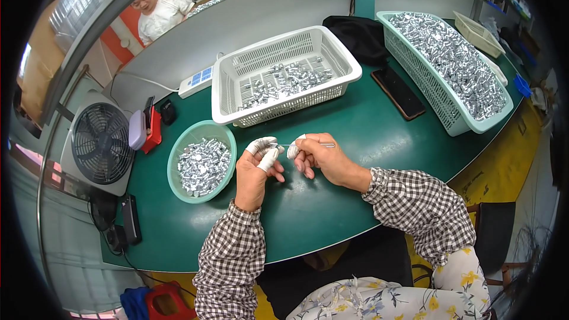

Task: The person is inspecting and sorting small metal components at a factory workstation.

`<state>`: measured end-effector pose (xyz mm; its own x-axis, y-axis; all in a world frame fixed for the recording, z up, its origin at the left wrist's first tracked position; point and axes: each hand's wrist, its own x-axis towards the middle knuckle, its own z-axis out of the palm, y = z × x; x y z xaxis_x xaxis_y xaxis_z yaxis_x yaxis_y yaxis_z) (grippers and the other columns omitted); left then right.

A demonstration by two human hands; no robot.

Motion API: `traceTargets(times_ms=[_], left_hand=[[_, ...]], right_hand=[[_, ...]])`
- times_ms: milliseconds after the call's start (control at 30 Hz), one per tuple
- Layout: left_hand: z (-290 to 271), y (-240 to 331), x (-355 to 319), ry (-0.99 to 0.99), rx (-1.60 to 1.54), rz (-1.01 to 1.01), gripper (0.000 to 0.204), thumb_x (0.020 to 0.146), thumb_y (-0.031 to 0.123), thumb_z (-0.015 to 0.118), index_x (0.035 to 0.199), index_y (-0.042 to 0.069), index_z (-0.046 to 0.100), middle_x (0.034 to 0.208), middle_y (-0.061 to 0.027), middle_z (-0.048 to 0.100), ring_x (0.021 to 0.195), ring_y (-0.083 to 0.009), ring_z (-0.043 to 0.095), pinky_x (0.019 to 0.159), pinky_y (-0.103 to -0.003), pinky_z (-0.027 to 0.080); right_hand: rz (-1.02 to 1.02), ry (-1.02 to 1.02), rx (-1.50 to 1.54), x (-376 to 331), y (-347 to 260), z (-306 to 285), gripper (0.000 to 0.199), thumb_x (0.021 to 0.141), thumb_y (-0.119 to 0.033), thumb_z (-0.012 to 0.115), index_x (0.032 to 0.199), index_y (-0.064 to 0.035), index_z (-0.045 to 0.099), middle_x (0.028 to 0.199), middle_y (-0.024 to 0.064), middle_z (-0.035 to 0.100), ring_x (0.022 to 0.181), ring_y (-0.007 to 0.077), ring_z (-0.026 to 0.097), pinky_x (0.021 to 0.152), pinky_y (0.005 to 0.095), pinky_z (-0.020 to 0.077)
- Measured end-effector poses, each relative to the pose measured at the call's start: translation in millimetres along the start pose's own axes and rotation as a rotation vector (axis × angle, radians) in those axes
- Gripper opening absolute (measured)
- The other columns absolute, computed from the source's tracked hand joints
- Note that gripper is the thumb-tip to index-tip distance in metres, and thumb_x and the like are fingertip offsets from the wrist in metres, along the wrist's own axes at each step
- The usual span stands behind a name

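Observation:
Over the near middle of the green table [332, 201], my two hands are close together. My left hand [253, 169], with white wraps on its thumb and fingertips, pinches a small silvery metal part [278, 148] that is mostly hidden by the fingers. My right hand [320, 157], with a white wrap on one finger, is closed on a thin metal pick-like tool [329, 144]. The tool lies level and its tip reaches the part at my left fingertips. Left of my left hand stands a round light-green basket [172, 169] holding many small silvery metal cylinders [204, 166].
A white basket [284, 112] with scattered metal parts stands behind my hands. Right of it are a phone [398, 93], a black cloth bag [358, 38] and a full green basket [415, 77]. A fan [102, 142], a power strip [195, 82] and a red holder [153, 130] are at left.

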<state>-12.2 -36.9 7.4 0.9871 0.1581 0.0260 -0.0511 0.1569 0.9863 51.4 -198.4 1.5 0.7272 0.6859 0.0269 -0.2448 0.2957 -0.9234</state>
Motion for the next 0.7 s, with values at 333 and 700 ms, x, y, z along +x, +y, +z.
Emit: traceTargets(times_ms=[333, 700], left_hand=[[-11, -12, 2, -0.176, -0.452, -0.164, 0.026, 0.090, 0.020, 0.052, 0.109, 0.002, 0.050, 0.090, -0.0053, 0.058, 0.066, -0.0110, 0.054, 0.050, -0.024, 0.048], [-6, -14, 0, -0.192, -0.519, -0.212, 0.029, 0.092, 0.027, 0.047, 0.106, 0.002, 0.052, 0.087, -0.0023, 0.056, 0.064, -0.0093, 0.052, 0.048, -0.023, 0.045]], right_hand=[[0.035, -0.016, 0.085, -1, -2, 3, 0.023, 0.090, -0.016, 0.041, 0.083, 0.0021, 0.053, 0.061, 0.0093, 0.057, 0.042, 0.0115, 0.046, 0.042, 0.0218, 0.0393], [-0.023, -0.027, 0.028, -1, 3, 4, 0.024, 0.091, -0.018, 0.042, 0.081, 0.0013, 0.053, 0.063, 0.0074, 0.057, 0.044, 0.0095, 0.048, 0.042, 0.0202, 0.0389]])
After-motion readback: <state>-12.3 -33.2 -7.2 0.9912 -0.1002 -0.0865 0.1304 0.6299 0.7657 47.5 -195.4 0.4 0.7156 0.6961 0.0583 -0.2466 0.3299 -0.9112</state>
